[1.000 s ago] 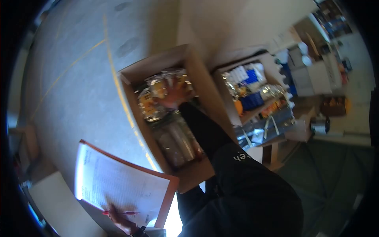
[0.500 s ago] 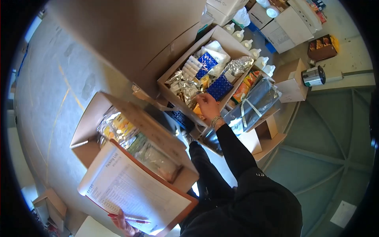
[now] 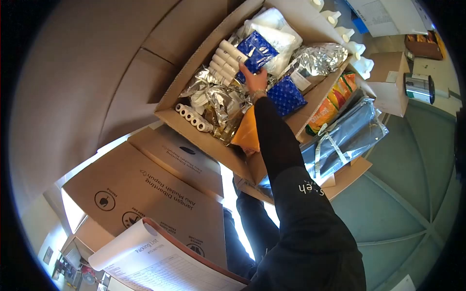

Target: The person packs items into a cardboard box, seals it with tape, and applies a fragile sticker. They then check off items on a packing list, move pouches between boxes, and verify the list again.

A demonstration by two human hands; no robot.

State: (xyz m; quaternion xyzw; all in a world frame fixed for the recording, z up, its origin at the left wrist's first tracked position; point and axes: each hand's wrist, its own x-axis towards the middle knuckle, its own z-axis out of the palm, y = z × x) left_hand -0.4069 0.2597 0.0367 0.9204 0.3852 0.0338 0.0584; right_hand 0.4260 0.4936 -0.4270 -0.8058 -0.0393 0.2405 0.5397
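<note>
Inside a large open carton [image 3: 177, 80], my right hand [image 3: 253, 80] reaches down with thumb and finger apart, touching the edge of a blue patterned packet [image 3: 257, 51]. White rolls [image 3: 227, 63] lie just left of the fingers. A second blue packet [image 3: 286, 96] is below and right of the hand, and silver foil packages [image 3: 213, 99] and an orange item [image 3: 247, 132] are nearer me. A clipboard with a packing list [image 3: 158, 257] shows at the bottom; my left hand is out of view.
A closed-flap carton with printed text [image 3: 150, 194] stands at the lower left. Right of the big carton lie an orange packet [image 3: 327, 109] and a dark plastic-wrapped bundle [image 3: 340, 138]. White jugs [image 3: 354, 48] line the far side, near a metal cylinder [image 3: 419, 88].
My right hand has moved deeper into the carton, from its near side to the blue packet and rolls. The view has come closer, and my left hand has left the frame.
</note>
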